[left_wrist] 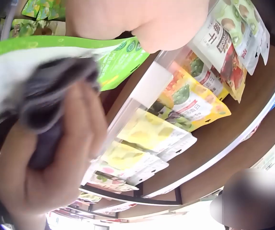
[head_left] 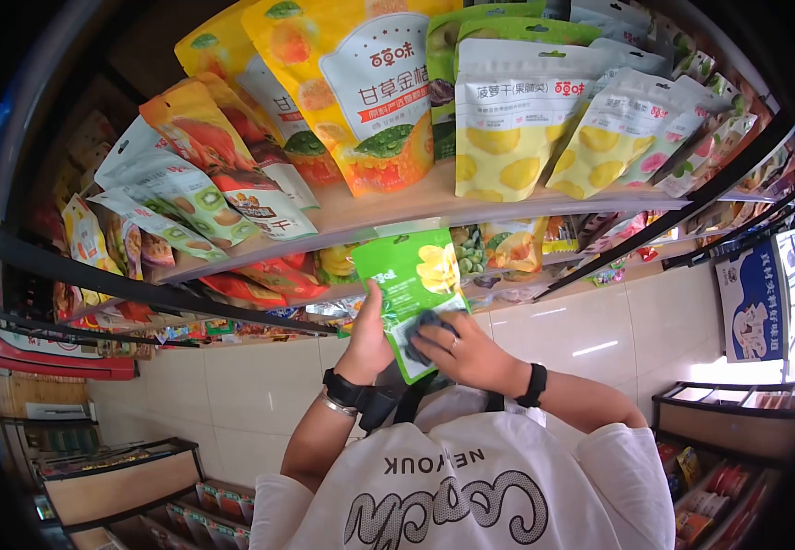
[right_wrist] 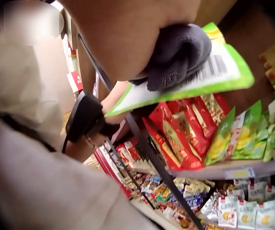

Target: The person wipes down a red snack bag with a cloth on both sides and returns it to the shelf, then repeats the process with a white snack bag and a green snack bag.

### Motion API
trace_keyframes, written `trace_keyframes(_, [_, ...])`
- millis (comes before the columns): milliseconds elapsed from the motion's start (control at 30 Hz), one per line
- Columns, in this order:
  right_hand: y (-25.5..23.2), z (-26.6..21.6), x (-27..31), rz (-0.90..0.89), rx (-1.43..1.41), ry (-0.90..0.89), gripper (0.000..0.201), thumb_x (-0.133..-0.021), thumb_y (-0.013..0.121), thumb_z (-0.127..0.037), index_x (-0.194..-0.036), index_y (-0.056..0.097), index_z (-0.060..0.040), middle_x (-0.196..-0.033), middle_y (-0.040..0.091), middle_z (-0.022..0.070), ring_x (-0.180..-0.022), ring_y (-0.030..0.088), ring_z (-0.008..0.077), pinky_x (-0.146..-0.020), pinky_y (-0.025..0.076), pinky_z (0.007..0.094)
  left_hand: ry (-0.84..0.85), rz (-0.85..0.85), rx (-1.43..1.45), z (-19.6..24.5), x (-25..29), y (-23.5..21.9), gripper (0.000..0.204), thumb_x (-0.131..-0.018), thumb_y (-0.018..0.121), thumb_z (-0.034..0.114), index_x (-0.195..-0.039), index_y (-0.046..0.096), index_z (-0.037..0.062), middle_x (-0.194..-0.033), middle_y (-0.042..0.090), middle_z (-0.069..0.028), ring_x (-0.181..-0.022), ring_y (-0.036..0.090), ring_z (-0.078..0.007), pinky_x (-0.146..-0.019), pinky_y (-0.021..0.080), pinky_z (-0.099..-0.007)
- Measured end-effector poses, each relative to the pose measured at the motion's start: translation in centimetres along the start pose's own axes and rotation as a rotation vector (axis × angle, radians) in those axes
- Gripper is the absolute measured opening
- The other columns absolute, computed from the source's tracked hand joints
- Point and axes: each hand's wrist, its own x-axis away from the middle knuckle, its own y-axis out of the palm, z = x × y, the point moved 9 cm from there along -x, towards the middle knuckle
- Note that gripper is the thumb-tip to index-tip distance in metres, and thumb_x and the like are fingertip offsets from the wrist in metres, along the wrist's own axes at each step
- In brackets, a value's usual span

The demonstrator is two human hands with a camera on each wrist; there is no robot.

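A green and white snack pouch with yellow fruit pictures [head_left: 407,266] is held upright before the shelf by my left hand [head_left: 367,341], thumb along its edge. My right hand [head_left: 466,351] grips a dark grey cloth [head_left: 420,335] and presses it on the pouch's lower part. In the left wrist view the right hand [left_wrist: 60,158] curls round the bunched cloth [left_wrist: 56,96] against the pouch's white panel [left_wrist: 8,72]. The right wrist view shows the cloth [right_wrist: 180,55] beside a barcode on the pouch [right_wrist: 224,72].
An upper shelf [head_left: 342,206] carries yellow pouches [head_left: 361,101], pineapple pouches [head_left: 517,119] and kiwi pouches [head_left: 177,197]. Red bags [right_wrist: 185,129] and green bags [right_wrist: 238,132] stand lower. A blue sign [head_left: 753,302] stands at the right, and low racks [head_left: 122,477] are behind the person.
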Motion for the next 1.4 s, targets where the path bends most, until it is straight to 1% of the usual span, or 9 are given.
trace_keyframes(100, [0.8, -0.7, 1.3, -0.069, 0.005, -0.080, 0.045, -0.067, 0.062, -0.008, -0.112, 0.064, -0.0069, -0.114, 0.054, 0.0083, -0.102, 0.049, 0.0305, -0.090, 0.044, 0.0409, -0.031, -0.006, -0.010, -0.1, 0.4, 0.2, 0.063, -0.097, 0.031, 0.055, -0.135, 0.039, 0.0058, -0.130, 0.052, -0.0100, -0.117, 0.052, -0.0227, -0.099, 0.042, -0.0384])
trace_keyframes(267, [-2.1, 3.1, -1.7, 0.153, 0.085, 0.159, 0.043, -0.070, 0.060, -0.012, -0.113, 0.062, -0.0072, -0.117, 0.053, 0.0088, -0.105, 0.048, 0.0308, -0.089, 0.043, 0.0419, -0.074, 0.068, 0.003, -2.5, 0.8, 0.7, 0.062, -0.096, 0.033, 0.055, -0.134, 0.041, 0.0063, -0.127, 0.053, -0.0094, -0.115, 0.053, -0.0221, -0.097, 0.043, -0.0380])
trace_keyframes(433, [-0.3, 0.5, 2.0, -0.034, -0.056, -0.040, 0.043, -0.071, 0.059, -0.006, -0.114, 0.061, -0.0062, -0.117, 0.052, 0.0101, -0.107, 0.048, 0.0328, -0.090, 0.043, 0.0435, -0.070, -0.069, 0.103, -0.5, 0.5, 1.1, 0.061, -0.097, 0.031, 0.052, -0.136, 0.038, 0.0055, -0.130, 0.051, -0.0114, -0.119, 0.051, -0.0262, -0.102, 0.039, -0.0410])
trace_keyframes(533, [-1.9, 2.9, 1.3, 0.118, -0.058, 0.044, 0.045, -0.069, 0.059, -0.001, -0.114, 0.060, -0.0048, -0.117, 0.052, 0.0118, -0.107, 0.048, 0.0342, -0.091, 0.043, 0.0441, -0.078, -0.049, 0.095, -0.9, 0.7, 1.1, 0.061, -0.098, 0.031, 0.051, -0.136, 0.038, 0.0052, -0.131, 0.050, -0.0115, -0.119, 0.050, -0.0269, -0.102, 0.039, -0.0420])
trace_keyframes(600, [-3.9, 5.9, 0.2, 0.250, -0.074, 0.275, 0.055, -0.067, 0.058, 0.006, -0.121, 0.053, -0.0022, -0.117, 0.050, 0.0167, -0.106, 0.048, 0.0372, -0.092, 0.042, 0.0454, -0.069, -0.019, 0.070, -1.2, 0.8, 0.8, 0.060, -0.098, 0.030, 0.051, -0.136, 0.038, 0.0051, -0.132, 0.050, -0.0115, -0.119, 0.050, -0.0267, -0.102, 0.039, -0.0422])
trace_keyframes(867, [-1.3, 6.1, 3.6, 0.147, -0.056, 0.383, 0.051, -0.071, 0.056, 0.005, -0.121, 0.049, 0.0055, -0.118, 0.048, 0.0230, -0.106, 0.048, 0.0407, -0.094, 0.041, 0.0469, -0.029, -0.039, 0.082, -0.4, 0.7, -0.3, 0.059, -0.098, 0.032, 0.049, -0.138, 0.036, 0.0053, -0.137, 0.046, -0.0127, -0.124, 0.047, -0.0271, -0.104, 0.038, -0.0423])
trace_keyframes(1000, [-1.8, 9.1, 3.5, 0.162, -0.281, 0.543, 0.040, -0.078, 0.055, 0.000, -0.117, 0.049, 0.0070, -0.116, 0.051, 0.0243, -0.105, 0.050, 0.0417, -0.094, 0.041, 0.0428, -0.079, -0.064, 0.085, -1.3, 0.7, -0.3, 0.058, -0.099, 0.032, 0.048, -0.138, 0.037, 0.0057, -0.137, 0.046, -0.0123, -0.124, 0.047, -0.0273, -0.104, 0.038, -0.0419])
trace_keyframes(1333, [-2.1, 9.5, 3.5, 0.057, -0.525, 0.658, 0.030, -0.081, 0.069, -0.019, -0.099, 0.060, 0.0036, -0.086, 0.061, 0.0188, -0.081, 0.059, 0.0378, -0.074, 0.047, 0.0392, -0.087, -0.018, -0.009, -2.4, 0.3, -0.8, 0.058, -0.098, 0.034, 0.048, -0.137, 0.036, 0.0050, -0.134, 0.047, -0.0110, -0.121, 0.049, -0.0238, -0.101, 0.042, -0.0391])
trace_keyframes(1400, [-2.3, 8.8, 3.0, 0.076, -0.534, 0.554, 0.028, -0.081, 0.068, -0.016, -0.102, 0.061, 0.0029, -0.089, 0.062, 0.0170, -0.080, 0.061, 0.0312, -0.072, 0.047, 0.0350, -0.089, -0.004, -0.013, -2.9, 0.1, -1.4, 0.057, -0.099, 0.033, 0.048, -0.136, 0.037, 0.0049, -0.134, 0.048, -0.0110, -0.121, 0.050, -0.0237, -0.100, 0.042, -0.0390])
